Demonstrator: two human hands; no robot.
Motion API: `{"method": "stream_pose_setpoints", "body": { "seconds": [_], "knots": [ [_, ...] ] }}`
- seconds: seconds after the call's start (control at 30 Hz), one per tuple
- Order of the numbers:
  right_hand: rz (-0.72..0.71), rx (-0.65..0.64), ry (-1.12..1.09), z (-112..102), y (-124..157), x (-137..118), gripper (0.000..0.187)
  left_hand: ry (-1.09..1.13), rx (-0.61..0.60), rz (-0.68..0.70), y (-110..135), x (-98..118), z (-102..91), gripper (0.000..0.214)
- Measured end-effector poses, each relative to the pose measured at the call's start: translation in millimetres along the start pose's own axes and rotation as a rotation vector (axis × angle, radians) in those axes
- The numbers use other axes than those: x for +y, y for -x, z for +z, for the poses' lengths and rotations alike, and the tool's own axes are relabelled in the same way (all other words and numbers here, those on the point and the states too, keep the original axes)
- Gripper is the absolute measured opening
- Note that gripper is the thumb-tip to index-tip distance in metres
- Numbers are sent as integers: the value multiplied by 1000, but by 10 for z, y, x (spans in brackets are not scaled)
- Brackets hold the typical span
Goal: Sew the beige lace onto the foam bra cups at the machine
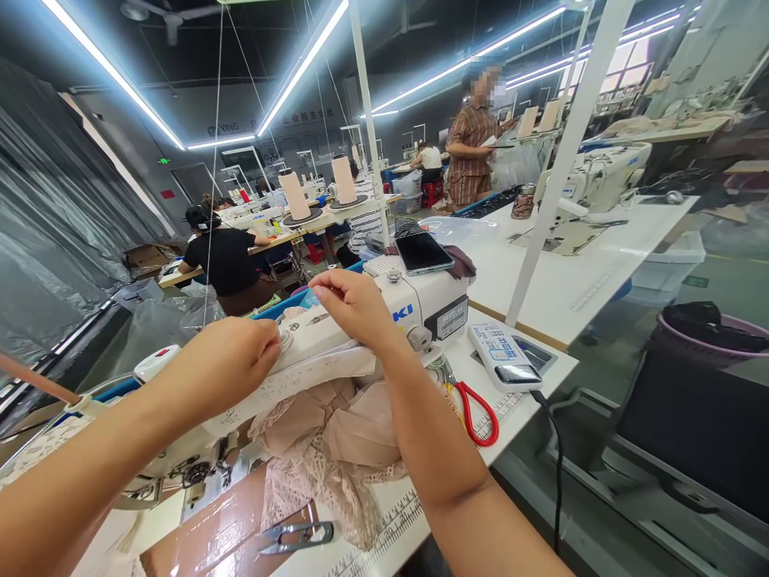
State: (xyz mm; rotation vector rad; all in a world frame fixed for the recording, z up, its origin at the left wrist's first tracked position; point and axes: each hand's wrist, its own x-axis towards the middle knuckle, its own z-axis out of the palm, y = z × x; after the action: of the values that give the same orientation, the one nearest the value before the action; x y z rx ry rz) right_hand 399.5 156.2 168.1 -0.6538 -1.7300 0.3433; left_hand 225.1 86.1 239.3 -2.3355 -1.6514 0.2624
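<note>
A white sewing machine [441,284] runs across the table in front of me. Above the left part of its arm is my left hand [240,361], closed, its fingertips pressed together near a round metal part. My right hand [354,308] is over the middle of the machine top, thumb and index finger pinched. Any thread in either hand is too fine to make out. Beige lace fabric [336,433] lies bunched below the machine arm. Thread snips [295,537] rest on the table at the front, and red-handled scissors [477,415] lie to the right.
A phone [424,252] lies on top of the machine. A white control box [505,357] with a black cable stands at the table's right. Two thread cones [294,195] stand behind. A white pole [565,168] rises at the right. Several people work farther back.
</note>
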Motion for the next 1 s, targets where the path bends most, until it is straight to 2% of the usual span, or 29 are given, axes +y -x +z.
{"method": "stream_pose_setpoints", "body": {
  "seconds": [0.17, 0.33, 0.47, 0.6, 0.7, 0.8, 0.9, 1.0],
  "knots": [
    [-13, -8, 21, 6, -3, 3, 18, -30, 18, -87, 53, -153, -6, 29],
    [-29, 2, 28, 31, 2, 17, 18, -73, 73, -62, -163, -128, -63, 29],
    [-36, 9, 53, 34, 2, 33, 16, 64, 78, -34, -309, -78, -77, 23],
    [-38, -3, 69, 27, -2, 19, 16, 137, 95, 25, -196, -4, -57, 22],
    [-43, -6, 93, 35, 0, 2, 16, 80, 99, 66, -19, 16, -16, 24],
    [-44, -4, 119, 51, 8, -4, 15, 9, 78, 28, 91, -44, 13, 26],
    [-42, -1, 142, 64, 16, 0, 15, -46, 78, -48, 76, -125, 10, 27],
    [-45, 3, 144, 68, 19, 5, 15, -54, 97, -65, -27, -155, -8, 25]
  ]
}}
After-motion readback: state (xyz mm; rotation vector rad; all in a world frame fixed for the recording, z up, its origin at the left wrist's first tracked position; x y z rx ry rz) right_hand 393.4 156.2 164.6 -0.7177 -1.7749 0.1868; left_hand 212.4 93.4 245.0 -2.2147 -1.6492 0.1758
